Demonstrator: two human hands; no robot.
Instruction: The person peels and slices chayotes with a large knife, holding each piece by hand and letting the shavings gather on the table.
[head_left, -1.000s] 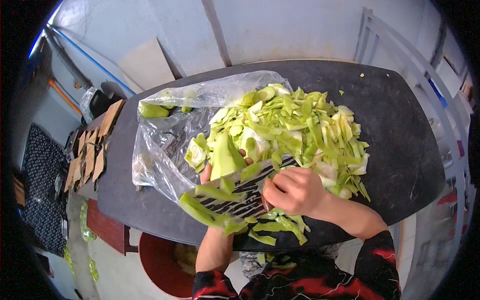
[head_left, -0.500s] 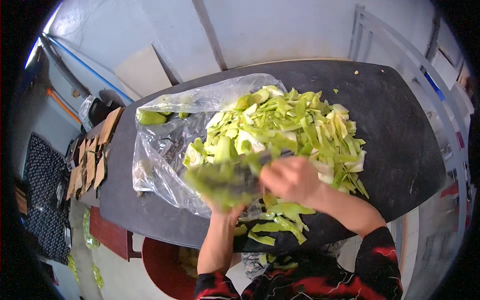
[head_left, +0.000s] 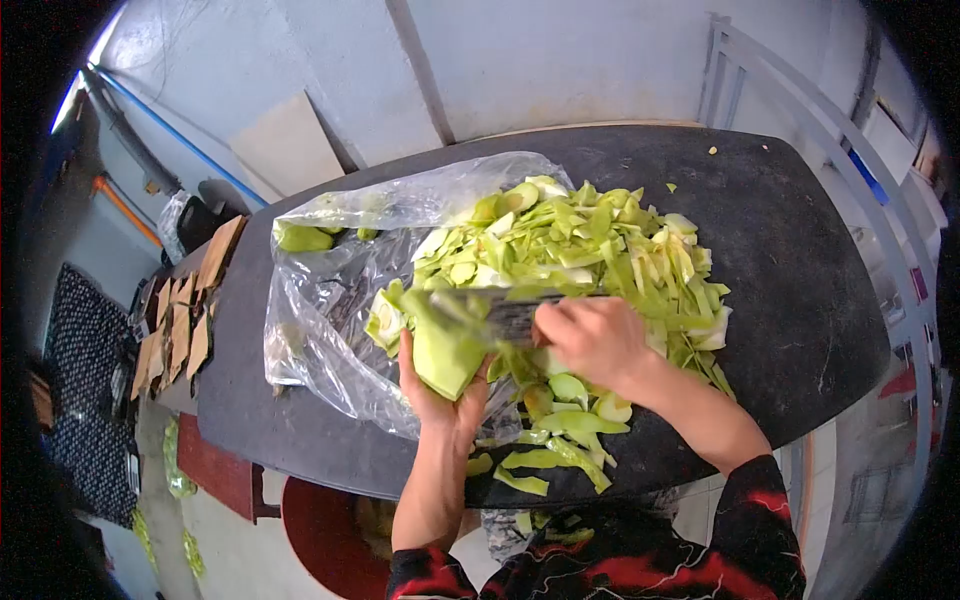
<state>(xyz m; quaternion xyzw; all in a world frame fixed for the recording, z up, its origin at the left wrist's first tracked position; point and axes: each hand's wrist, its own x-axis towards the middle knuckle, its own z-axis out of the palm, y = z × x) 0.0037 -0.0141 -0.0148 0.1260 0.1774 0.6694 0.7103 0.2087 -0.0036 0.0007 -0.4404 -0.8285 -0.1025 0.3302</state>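
Note:
My left hand (head_left: 432, 412) cups a pale green, partly peeled fruit (head_left: 447, 358) with flat cut facets, fingers wrapped round its lower sides. Its exact kind does not show. My right hand (head_left: 592, 338) grips the handle of a broad-bladed knife (head_left: 512, 316), whose dark blade lies across the top of the fruit and is smeared by motion. Behind both hands spreads a heap of green peelings (head_left: 560, 240). Beside the left hand is a cut pale piece (head_left: 386, 318). Loose peel strips (head_left: 580, 420) lie near the table's front edge, below the right hand.
A clear plastic bag (head_left: 320, 350) lies on the dark table (head_left: 800, 300), with a whole green fruit (head_left: 302, 237) inside at the left. Torn cardboard (head_left: 180, 330) is at the table's left. A red tub (head_left: 310, 540) stands below the front edge. A grey railing (head_left: 850, 120) rises at right.
The fruit and left hand, blurred before, now show more clearly, with the fruit held more upright. The knife and right hand have shifted slightly; more peel shows below the right hand.

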